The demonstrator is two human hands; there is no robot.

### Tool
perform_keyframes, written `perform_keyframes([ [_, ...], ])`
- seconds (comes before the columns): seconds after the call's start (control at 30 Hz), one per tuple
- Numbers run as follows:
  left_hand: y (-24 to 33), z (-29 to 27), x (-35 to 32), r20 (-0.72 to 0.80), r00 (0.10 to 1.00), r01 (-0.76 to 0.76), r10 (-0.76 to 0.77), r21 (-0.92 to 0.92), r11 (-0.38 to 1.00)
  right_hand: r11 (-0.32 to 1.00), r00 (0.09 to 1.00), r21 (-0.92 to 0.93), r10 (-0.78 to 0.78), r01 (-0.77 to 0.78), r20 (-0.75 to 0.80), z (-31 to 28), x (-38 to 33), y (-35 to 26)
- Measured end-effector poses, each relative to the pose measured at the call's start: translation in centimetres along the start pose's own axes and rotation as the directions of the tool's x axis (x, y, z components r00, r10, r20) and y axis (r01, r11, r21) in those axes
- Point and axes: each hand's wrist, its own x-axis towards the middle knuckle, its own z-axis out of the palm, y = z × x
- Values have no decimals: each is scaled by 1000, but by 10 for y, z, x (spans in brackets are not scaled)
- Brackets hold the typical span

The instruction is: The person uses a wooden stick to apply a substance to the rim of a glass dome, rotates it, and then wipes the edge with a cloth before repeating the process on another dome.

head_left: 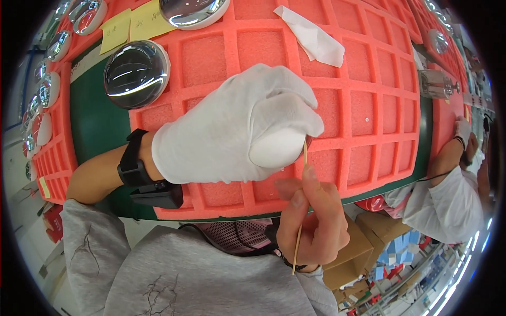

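Note:
My left hand (240,118), in a white glove, is closed around a smooth white rounded piece (279,149) above the pink foam tray (205,55). Its far side is mostly hidden by my fingers. Bare, my right hand (316,224) pinches a thin wooden stick (298,243) between thumb and forefinger. The stick's upper end meets the right edge of the white piece; its tip is hidden there, so I cannot tell whether it carries cotton. Left of my gloved hand, a glossy dark dome with a white rim (136,73) rests at the tray's corner.
A crumpled white cloth (312,37) lies on the tray. Another shiny dome (194,9) and yellow paper notes (145,21) are at the back. Several domes line the left side. A clear glass bottle (436,84) stands right, near a co-worker's arm (447,160). Cardboard boxes (350,255) sit below.

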Motion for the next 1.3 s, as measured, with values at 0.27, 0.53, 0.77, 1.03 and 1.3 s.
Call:
perform_keyframes([
  [0.27, -2, 3, 0, -26, 1000, -14, 13, -31, 999, 998, 998, -50, 37, -34, 59, -5, 2, -5],
  [0.53, -1, 3, -1, -23, 1000, 13, -13, 0, 1000, 998, 995, -38, 50, -47, 91, -10, -6, -6],
  [0.77, 0, 4, -2, -56, 998, 6, -7, -23, 1000, 996, 994, -49, 76, -73, 79, -4, 6, -6],
  [1.03, 0, 4, 1, -24, 999, -24, 24, 22, 999, 999, 999, -31, 37, -38, -38, 2, -4, -6],
  [1.3, -2, 3, -2, -51, 999, 8, -9, -18, 1000, 996, 994, 21, 83, -85, 77, -9, -6, -7],
])
